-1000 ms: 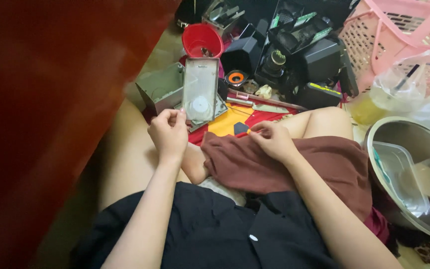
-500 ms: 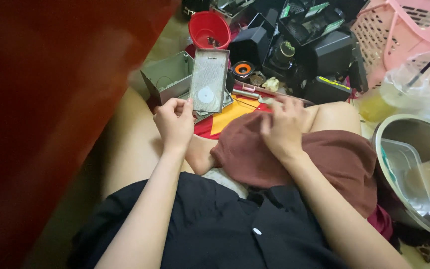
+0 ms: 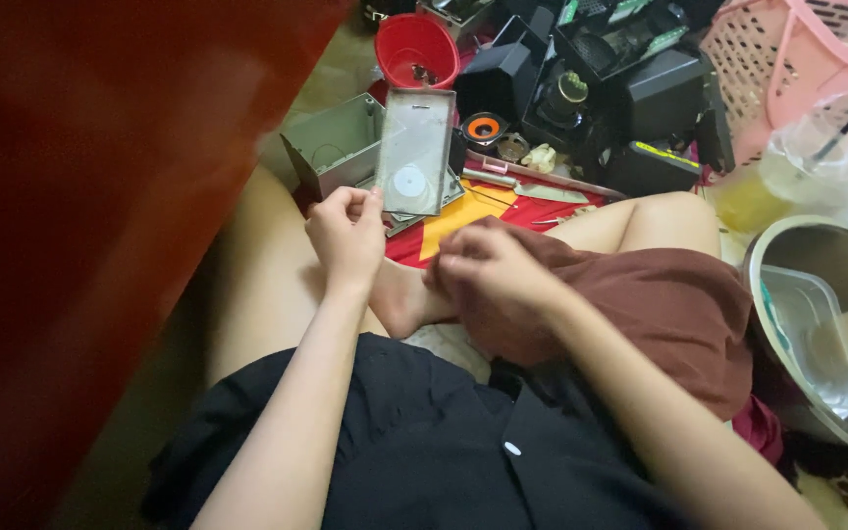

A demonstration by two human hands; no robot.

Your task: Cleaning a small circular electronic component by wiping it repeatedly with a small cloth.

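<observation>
the left hand (image 3: 347, 234) holds a flat grey rectangular panel (image 3: 415, 150) upright by its near lower corner, fingers curled and pinched on the edge; the panel carries a pale round disc on its face and stands just in front of an open grey metal box (image 3: 334, 147) lying on the floor to its left. the right hand (image 3: 488, 272) rests low over the lap, its fingers bent down and bunched together against the maroon cloth (image 3: 660, 304) of the shorts, but blurred, so whether they grip anything cannot be told. beyond the panel, far in the scene, sits a red bowl (image 3: 416, 49) with small bits inside, and to its right a heap of black speaker housings (image 3: 640, 93), one with an orange-ringed speaker cone (image 3: 484, 127) showing. a red and yellow mat (image 3: 458, 211) lies under the tools near the knees. at far right stand a pink plastic basket (image 3: 787, 59) and, nearer, a steel bowl (image 3: 817, 294) holding a clear plastic tub. a dark red wooden surface (image 3: 71, 196) fills the left side.
</observation>
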